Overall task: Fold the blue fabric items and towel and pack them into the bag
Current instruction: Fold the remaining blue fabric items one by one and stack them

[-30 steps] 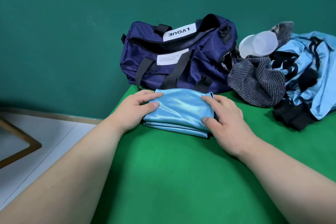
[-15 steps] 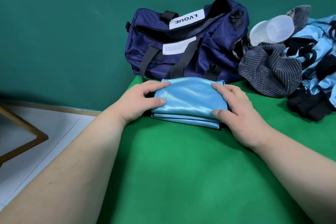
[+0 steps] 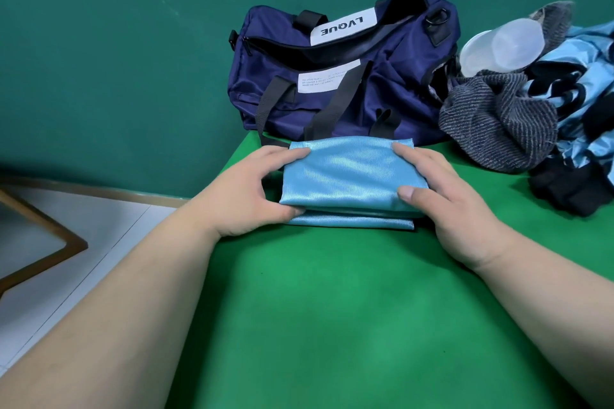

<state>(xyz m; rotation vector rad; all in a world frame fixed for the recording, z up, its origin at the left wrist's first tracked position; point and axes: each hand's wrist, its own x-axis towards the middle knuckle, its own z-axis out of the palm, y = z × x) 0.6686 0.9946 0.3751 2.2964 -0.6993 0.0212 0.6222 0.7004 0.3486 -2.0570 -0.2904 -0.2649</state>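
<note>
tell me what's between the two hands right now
The head view shows the folded blue cloth filling the whole stretch. The left hand grips its left end and the right hand its right end, on the green table.

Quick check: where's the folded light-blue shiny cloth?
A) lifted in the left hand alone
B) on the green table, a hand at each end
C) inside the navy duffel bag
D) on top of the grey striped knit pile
B: the folded light-blue shiny cloth lies on the green table in front of the navy duffel bag, with the left hand and right hand gripping its two ends.
</note>
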